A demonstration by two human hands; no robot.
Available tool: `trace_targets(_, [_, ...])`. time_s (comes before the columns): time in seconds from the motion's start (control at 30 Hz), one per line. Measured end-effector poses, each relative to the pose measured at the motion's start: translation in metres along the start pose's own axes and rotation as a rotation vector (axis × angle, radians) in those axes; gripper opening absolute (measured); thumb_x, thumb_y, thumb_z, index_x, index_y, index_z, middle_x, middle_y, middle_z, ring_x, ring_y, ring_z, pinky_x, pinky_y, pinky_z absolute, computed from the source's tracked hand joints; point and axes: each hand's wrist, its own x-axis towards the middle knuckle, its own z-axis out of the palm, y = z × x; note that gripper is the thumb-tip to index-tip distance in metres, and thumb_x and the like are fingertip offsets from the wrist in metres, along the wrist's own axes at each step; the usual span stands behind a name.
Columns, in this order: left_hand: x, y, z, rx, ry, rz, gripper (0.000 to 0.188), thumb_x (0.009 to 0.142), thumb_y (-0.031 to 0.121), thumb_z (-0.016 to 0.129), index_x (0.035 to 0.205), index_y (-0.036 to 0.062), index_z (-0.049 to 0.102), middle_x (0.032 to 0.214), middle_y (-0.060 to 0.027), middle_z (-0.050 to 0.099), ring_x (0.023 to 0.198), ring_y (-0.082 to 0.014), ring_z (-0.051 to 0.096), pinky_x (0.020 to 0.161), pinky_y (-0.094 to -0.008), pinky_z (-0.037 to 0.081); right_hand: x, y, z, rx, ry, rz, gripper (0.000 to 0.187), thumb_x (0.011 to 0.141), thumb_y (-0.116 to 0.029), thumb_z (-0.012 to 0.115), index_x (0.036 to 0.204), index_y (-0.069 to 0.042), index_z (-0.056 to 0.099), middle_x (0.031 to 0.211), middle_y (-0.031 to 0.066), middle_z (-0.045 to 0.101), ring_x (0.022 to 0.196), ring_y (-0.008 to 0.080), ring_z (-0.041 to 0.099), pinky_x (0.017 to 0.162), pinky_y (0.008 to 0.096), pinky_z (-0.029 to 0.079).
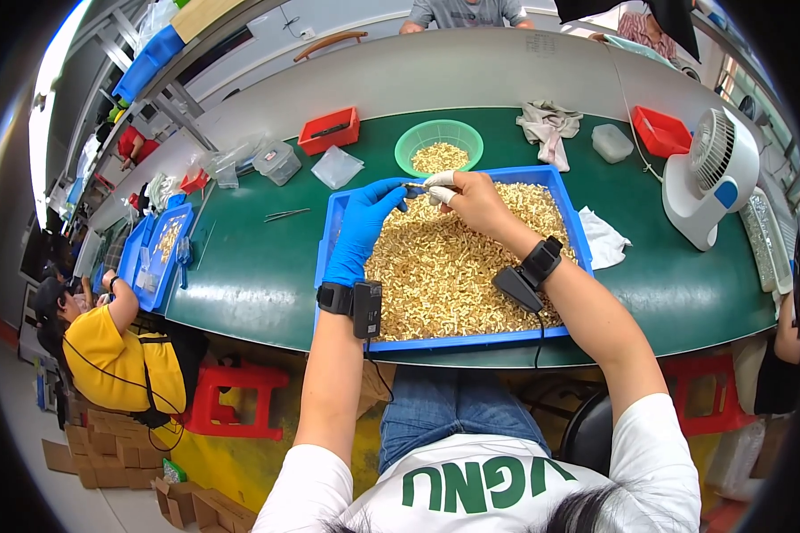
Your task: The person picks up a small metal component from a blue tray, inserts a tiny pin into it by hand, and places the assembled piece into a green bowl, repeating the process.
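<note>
My left hand (375,213), in a blue glove, is closed in a pinch above the far part of a blue tray (332,233). Fingertip to fingertip with it, my right hand (468,197) is bare except for white finger covers and is also pinched. Whatever lies between the fingertips is too small to make out. Beneath both hands, a thick layer of small gold-coloured metal pieces (458,275) fills the tray. Just beyond the hands stands a green plastic basket (404,142) with more of these pieces in it.
Tweezers (286,214), a clear bag (337,167) and a red bin (331,142) lie to the left. On the right are a crumpled cloth (549,124), a white tissue (603,238), a clear container (611,142) and a white fan (708,178). A person in yellow (120,355) sits at far left.
</note>
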Motion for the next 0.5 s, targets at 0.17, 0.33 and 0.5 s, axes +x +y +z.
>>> trace_targets(0.17, [0.000, 0.002, 0.003, 0.026, -0.001, -0.010, 0.021, 0.085, 0.012, 0.056, 0.100, 0.0000, 0.064, 0.082, -0.0039, 0.065, 0.070, -0.0078, 0.054, 0.069, -0.0224, 0.044, 0.000, 0.004, -0.002, -0.054, 0.005, -0.029, 0.016, 0.082, -0.009, 0.058, 0.095, -0.002, 0.064, 0.072, 0.0079, 0.064, 0.060, 0.0130, 0.059, 0.057, 0.0274, 0.047])
trace_targets(0.33, [0.002, -0.010, 0.002, 0.114, -0.010, -0.002, 0.021, 0.084, 0.009, 0.056, 0.101, 0.0005, 0.064, 0.083, -0.0031, 0.064, 0.073, -0.0076, 0.055, 0.072, -0.0223, 0.045, 0.001, 0.008, -0.007, -0.321, 0.052, -0.241, 0.015, 0.081, -0.006, 0.056, 0.092, -0.001, 0.065, 0.073, 0.0085, 0.064, 0.061, 0.0159, 0.060, 0.057, 0.0284, 0.048])
trace_targets(0.5, [0.003, -0.017, 0.001, 0.174, -0.009, -0.008, 0.022, 0.082, 0.004, 0.056, 0.103, 0.0001, 0.063, 0.087, -0.0033, 0.065, 0.078, -0.0076, 0.055, 0.074, -0.0229, 0.046, 0.000, 0.001, -0.009, -0.488, -0.017, -0.299, 0.025, 0.084, -0.007, 0.054, 0.108, -0.004, 0.058, 0.073, 0.0111, 0.063, 0.064, 0.0157, 0.061, 0.059, 0.0278, 0.048])
